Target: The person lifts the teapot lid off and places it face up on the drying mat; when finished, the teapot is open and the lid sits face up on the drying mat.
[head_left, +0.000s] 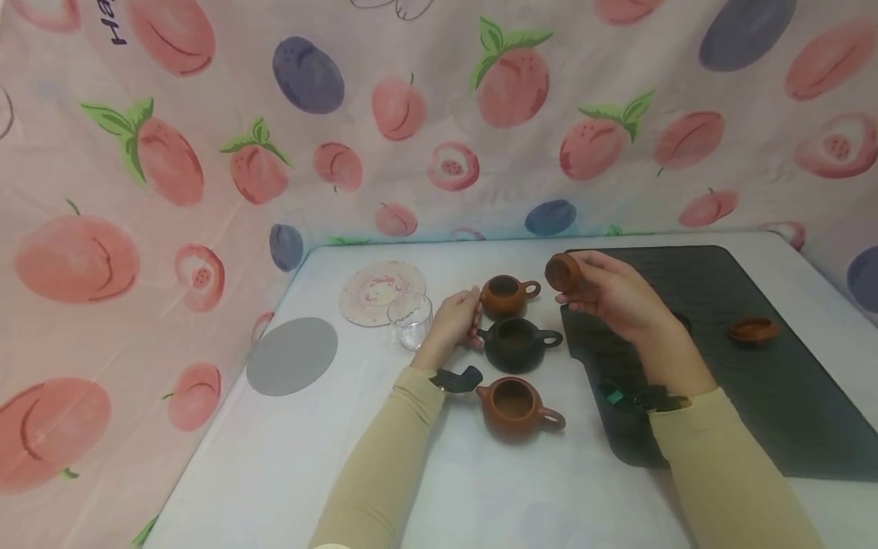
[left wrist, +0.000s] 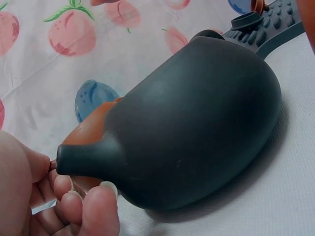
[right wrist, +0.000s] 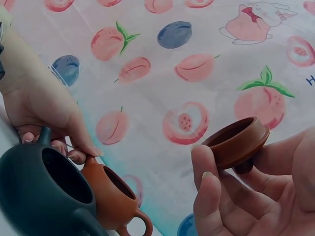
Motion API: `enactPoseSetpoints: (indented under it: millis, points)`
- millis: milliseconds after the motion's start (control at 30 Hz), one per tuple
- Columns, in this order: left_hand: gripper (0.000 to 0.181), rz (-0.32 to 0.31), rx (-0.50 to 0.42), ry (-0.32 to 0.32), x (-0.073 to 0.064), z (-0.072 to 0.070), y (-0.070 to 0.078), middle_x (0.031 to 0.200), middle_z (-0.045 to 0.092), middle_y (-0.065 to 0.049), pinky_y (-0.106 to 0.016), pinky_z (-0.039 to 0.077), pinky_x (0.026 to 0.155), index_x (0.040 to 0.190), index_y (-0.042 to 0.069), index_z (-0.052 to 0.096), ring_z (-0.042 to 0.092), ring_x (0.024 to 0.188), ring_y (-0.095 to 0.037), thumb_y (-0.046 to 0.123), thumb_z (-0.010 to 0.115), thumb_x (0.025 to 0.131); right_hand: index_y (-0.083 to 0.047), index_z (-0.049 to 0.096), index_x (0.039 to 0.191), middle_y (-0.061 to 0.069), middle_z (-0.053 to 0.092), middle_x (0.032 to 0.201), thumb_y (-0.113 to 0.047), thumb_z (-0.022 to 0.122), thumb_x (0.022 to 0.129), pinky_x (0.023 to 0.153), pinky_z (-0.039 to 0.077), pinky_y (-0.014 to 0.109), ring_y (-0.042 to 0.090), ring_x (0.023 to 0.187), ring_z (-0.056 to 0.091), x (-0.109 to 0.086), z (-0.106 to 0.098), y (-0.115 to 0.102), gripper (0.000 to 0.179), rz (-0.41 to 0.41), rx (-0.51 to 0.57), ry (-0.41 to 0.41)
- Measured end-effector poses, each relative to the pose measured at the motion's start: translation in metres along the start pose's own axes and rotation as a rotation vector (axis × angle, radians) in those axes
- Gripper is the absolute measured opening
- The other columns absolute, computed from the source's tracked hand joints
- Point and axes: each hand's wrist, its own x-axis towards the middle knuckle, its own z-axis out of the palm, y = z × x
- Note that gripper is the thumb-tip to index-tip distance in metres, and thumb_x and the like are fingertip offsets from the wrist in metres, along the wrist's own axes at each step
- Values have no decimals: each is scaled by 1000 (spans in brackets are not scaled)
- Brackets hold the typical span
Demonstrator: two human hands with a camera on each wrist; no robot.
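My left hand (head_left: 453,320) pinches the spout of the far orange-brown teapot (head_left: 504,303), which stands lidless on the table. My right hand (head_left: 617,297) holds a brown teapot lid (head_left: 564,273) up by its knob side, tilted so the hollow underside shows in the head view. Just in front of the far pot is a black teapot (head_left: 514,354); its spout (left wrist: 81,160) lies close by my left fingers in the left wrist view. Nearest me stands a reddish-brown teapot (head_left: 514,415). All three pots have uncovered mouths and handles toward the right.
A dark tea tray (head_left: 775,412) covers the right side. On it lie another brown lid (head_left: 753,329) and a dark lid (left wrist: 246,20), partly hidden by my right wrist in the head view. Leftward are a clear glass (head_left: 411,324), a patterned round mat (head_left: 363,301) and a grey disc (head_left: 291,357).
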Motion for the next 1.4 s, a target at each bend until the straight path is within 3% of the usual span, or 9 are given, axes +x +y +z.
enactPoseSetpoints:
  millis: [200, 367, 700, 1000, 1400]
  points:
    - [47, -1, 2, -3, 0, -1, 0, 67, 51, -3, -28, 54, 46, 90, 4, 56, 50, 52, -14, 45, 44, 110, -19, 55, 146, 7, 60, 125, -28, 48, 110, 76, 57, 26, 21, 91, 72, 2, -2, 0, 37, -25, 29, -40]
    - [48, 5, 6, -5, 1, -1, 0, 67, 51, -3, -28, 55, 47, 90, 4, 56, 50, 52, -14, 46, 44, 109, -22, 57, 144, 7, 63, 124, -22, 47, 111, 80, 57, 28, 22, 93, 71, 3, -3, 0, 35, -37, 120, -88]
    - [47, -1, 10, -8, 3, -1, -1, 67, 51, -3, -30, 56, 48, 89, 5, 56, 50, 52, -14, 46, 44, 109, -19, 49, 151, 11, 39, 140, -24, 37, 113, 85, 57, 30, 25, 98, 70, 1, -4, -1, 40, 0, 113, -55]
    - [48, 1, 8, -10, 2, -1, -1, 67, 51, -2, -30, 56, 47, 91, 3, 56, 50, 52, -14, 45, 45, 110, -14, 48, 150, 12, 48, 132, -25, 42, 113, 84, 58, 31, 24, 93, 71, 3, -6, 1, 40, -6, 199, -85]
    - [49, 4, 1, -5, 2, 0, 0, 67, 51, -2, -29, 55, 46, 91, 2, 56, 49, 51, -14, 46, 44, 110, -18, 65, 134, 11, 59, 120, -33, 43, 112, 79, 58, 33, 28, 90, 72, 3, -8, 0, 34, 46, 214, -107]
